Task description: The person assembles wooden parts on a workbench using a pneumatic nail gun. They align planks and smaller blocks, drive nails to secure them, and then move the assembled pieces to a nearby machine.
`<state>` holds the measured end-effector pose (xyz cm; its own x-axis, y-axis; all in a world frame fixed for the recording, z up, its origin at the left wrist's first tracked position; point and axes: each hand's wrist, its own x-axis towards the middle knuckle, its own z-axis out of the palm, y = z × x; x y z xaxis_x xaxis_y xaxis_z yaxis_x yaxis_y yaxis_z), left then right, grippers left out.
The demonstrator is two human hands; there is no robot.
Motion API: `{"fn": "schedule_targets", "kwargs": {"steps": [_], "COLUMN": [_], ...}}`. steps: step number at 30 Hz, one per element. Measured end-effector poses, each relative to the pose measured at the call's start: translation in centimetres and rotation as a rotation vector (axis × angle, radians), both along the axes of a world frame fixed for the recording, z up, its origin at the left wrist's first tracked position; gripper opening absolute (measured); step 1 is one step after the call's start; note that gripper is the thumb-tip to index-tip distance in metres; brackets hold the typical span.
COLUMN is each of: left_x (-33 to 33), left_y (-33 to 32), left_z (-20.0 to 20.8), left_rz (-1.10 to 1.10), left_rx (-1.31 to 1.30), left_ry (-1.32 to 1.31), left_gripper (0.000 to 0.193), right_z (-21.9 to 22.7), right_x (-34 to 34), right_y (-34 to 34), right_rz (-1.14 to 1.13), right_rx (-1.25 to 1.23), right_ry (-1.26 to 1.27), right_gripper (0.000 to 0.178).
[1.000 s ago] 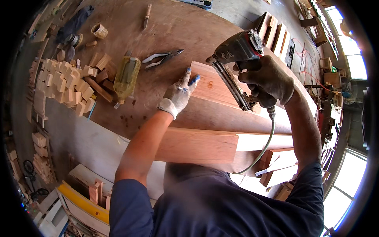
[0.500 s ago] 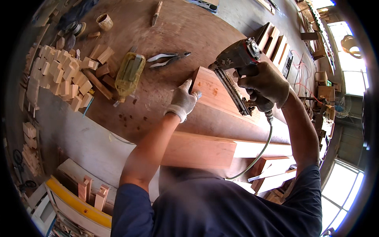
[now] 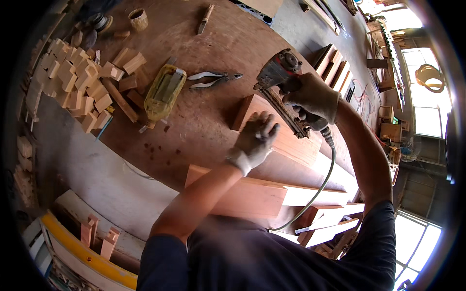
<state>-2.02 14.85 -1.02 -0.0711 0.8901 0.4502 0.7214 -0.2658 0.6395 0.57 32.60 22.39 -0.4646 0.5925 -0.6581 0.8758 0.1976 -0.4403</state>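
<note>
A pneumatic nail gun (image 3: 281, 72) is gripped in my gloved right hand (image 3: 315, 98), its long magazine slanting down over the wooden board (image 3: 296, 145). The gun's green air hose (image 3: 326, 179) curves down toward my body. My gloved left hand (image 3: 256, 138) lies over the near-left side of that board, fingers spread and slightly bent. Whether its fingertips press on the wood I cannot tell. Closer to me, a second thick board (image 3: 247, 198) lies partly behind my left forearm.
Pliers (image 3: 213, 78), a yellowish clear bottle (image 3: 165, 94) and a knife (image 3: 206, 19) lie on the brown worktable (image 3: 194, 131). Small wood blocks (image 3: 80, 77) are heaped at the left. Stacked timber (image 3: 335, 68) stands beyond the nail gun; more boards (image 3: 330, 220) lie near my right side.
My left hand has left the board's left end and moved right, over its near side. My right hand, still holding the nail gun, has shifted slightly left.
</note>
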Motion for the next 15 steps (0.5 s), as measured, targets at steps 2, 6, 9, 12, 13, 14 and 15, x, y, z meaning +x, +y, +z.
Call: {"fn": "schedule_targets", "kwargs": {"steps": [2, 6, 9, 12, 13, 14, 15], "left_x": [0.5, 0.4, -0.2, -0.4, -0.5, -0.5, -0.7], "left_y": [2.8, 5.8, 5.8, 5.8, 5.7, 5.6, 5.5], "left_z": [2.7, 1.2, 1.2, 0.9, 1.1, 1.3, 1.5], "left_rz": [-0.12, -0.148, -0.185, -0.136, -0.138, -0.14, -0.143], "left_rx": [-0.225, -0.31, -0.352, -0.314, -0.316, -0.317, -0.318], "left_ry": [0.399, 0.578, 0.612, 0.537, 0.564, 0.59, 0.618], "left_gripper": [0.065, 0.055, 0.055, 0.055, 0.055, 0.056, 0.056], "right_z": [-2.4, -2.5, -3.7, -4.2, -4.3, -4.4, -4.5], "right_x": [0.1, -4.4, -5.2, -6.2, -6.5, -6.6, -6.8], "right_y": [1.8, 1.5, 1.6, 1.5, 1.4, 1.4, 1.4], "right_rz": [0.142, 0.262, 0.273, 0.292, 0.292, 0.297, 0.3], "right_rx": [0.037, -0.013, 0.011, 0.009, 0.003, 0.007, 0.011], "right_ry": [0.009, -0.169, -0.223, -0.243, -0.243, -0.257, -0.271], "right_gripper": [0.031, 0.028, 0.023, 0.023, 0.023, 0.024, 0.024]}}
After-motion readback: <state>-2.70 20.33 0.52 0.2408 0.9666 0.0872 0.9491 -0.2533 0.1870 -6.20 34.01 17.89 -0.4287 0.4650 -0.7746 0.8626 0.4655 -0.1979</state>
